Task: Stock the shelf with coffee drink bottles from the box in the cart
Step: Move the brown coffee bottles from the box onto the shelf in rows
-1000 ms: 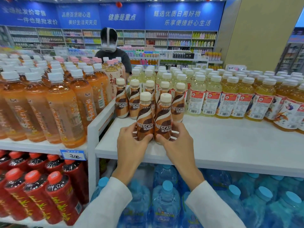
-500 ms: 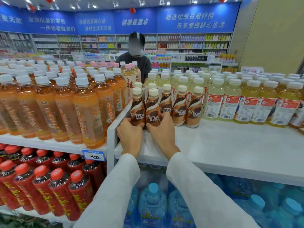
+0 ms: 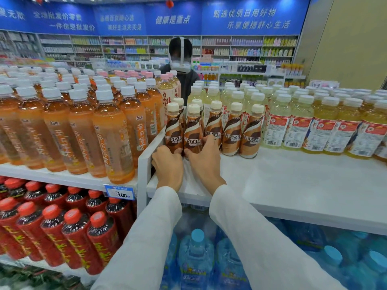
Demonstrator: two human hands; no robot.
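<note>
Brown-and-cream swirled coffee bottles (image 3: 232,132); white shelf (image 3: 293,181); orange tea bottles (image 3: 113,139); seemingly blue water bottles (image 3: 195,254).

We see two long, loose sleeves of plain off-white cloth entering from the near edge. The left sleeve (image 3: 146,237) and the right sleeve (image 3: 253,237) show soft folds and end in plain hems at the wrists. Beyond them, the left hand (image 3: 168,164) and the right hand (image 3: 206,162) are bare.

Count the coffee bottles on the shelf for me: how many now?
7 coffee bottles. The left hand grips the leftmost one, the right hand the next; two peek out behind them; three stand in a row to their right. More may be hidden.
</note>
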